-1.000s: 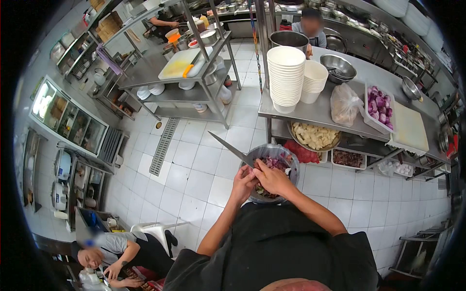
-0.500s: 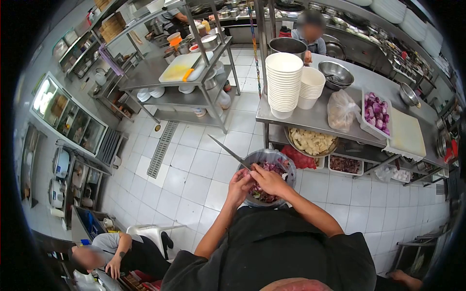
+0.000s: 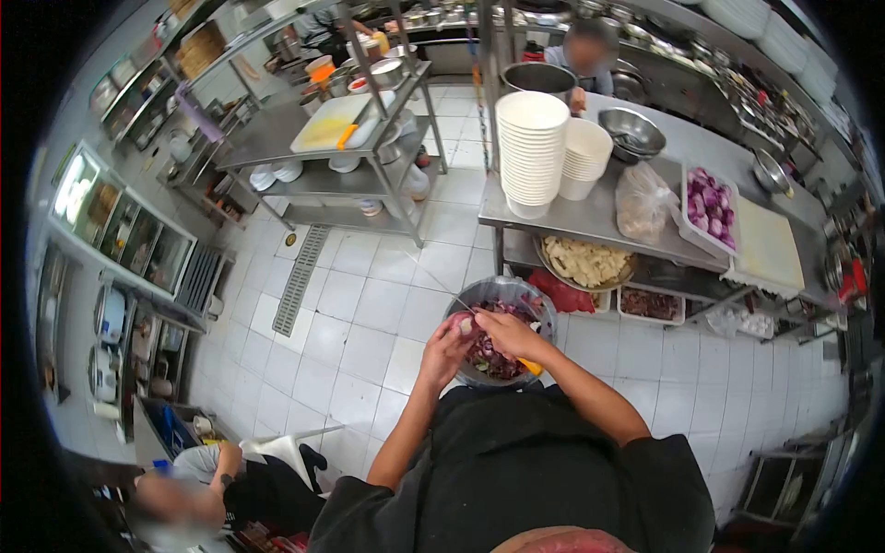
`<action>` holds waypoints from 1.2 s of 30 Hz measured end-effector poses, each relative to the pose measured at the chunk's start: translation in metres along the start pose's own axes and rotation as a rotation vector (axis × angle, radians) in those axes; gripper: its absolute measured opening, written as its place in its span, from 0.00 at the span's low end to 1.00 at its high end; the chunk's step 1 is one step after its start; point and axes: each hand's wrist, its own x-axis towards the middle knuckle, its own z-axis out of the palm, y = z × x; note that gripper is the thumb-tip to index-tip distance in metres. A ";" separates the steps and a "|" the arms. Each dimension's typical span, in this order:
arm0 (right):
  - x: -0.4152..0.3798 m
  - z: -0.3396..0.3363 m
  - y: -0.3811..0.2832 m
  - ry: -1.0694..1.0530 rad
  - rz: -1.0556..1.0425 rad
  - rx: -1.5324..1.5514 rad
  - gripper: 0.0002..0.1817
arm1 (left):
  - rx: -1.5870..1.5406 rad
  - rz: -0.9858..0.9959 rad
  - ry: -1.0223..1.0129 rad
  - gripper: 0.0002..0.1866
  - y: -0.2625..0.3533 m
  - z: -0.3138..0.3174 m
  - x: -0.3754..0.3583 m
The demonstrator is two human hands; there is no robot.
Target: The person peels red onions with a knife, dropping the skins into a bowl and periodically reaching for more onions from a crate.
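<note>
My left hand (image 3: 444, 350) is closed around a red onion (image 3: 466, 324), whose pale cut end faces my other hand. In my right hand (image 3: 505, 334) is a knife (image 3: 530, 366); its yellow handle shows below the palm, and its thin blade points forward and left, seen nearly edge-on. The blade passes close by the onion, but whether it touches cannot be made out. Both hands are over a round tub (image 3: 551, 323) with a plastic liner. Purple onion skins and scraps (image 3: 498, 364) lie inside it, partly hidden by my hands.
Ahead is a steel table (image 3: 590, 221) with stacked white tubs (image 3: 532, 152), a crate of peeled red onions (image 3: 710, 207) and a cutting board (image 3: 768, 249). Its lower shelf holds a bowl of pale chunks (image 3: 587, 261). Co-workers are behind the table, at the far left and lower left.
The onion in my left hand now shows, turned with its pale end up. The knife has rotated: its blade is edge-on and its yellow handle has come into view. The lower-left co-worker leans lower.
</note>
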 end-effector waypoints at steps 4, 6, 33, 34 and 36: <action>0.007 -0.002 0.012 -0.059 0.033 0.129 0.30 | 0.003 0.000 -0.004 0.24 -0.003 -0.007 0.003; 0.008 -0.003 0.014 -0.076 0.084 0.178 0.30 | 0.002 -0.005 0.002 0.24 -0.003 -0.007 0.001; -0.005 -0.046 0.021 -0.021 0.196 0.283 0.26 | -0.054 -0.148 -0.046 0.22 -0.012 0.017 0.029; -0.005 -0.048 0.024 -0.008 0.196 0.298 0.26 | -0.072 -0.158 -0.056 0.22 -0.013 0.019 0.032; -0.004 -0.052 0.033 0.018 0.199 0.330 0.26 | -0.061 -0.172 -0.053 0.22 -0.017 0.021 0.034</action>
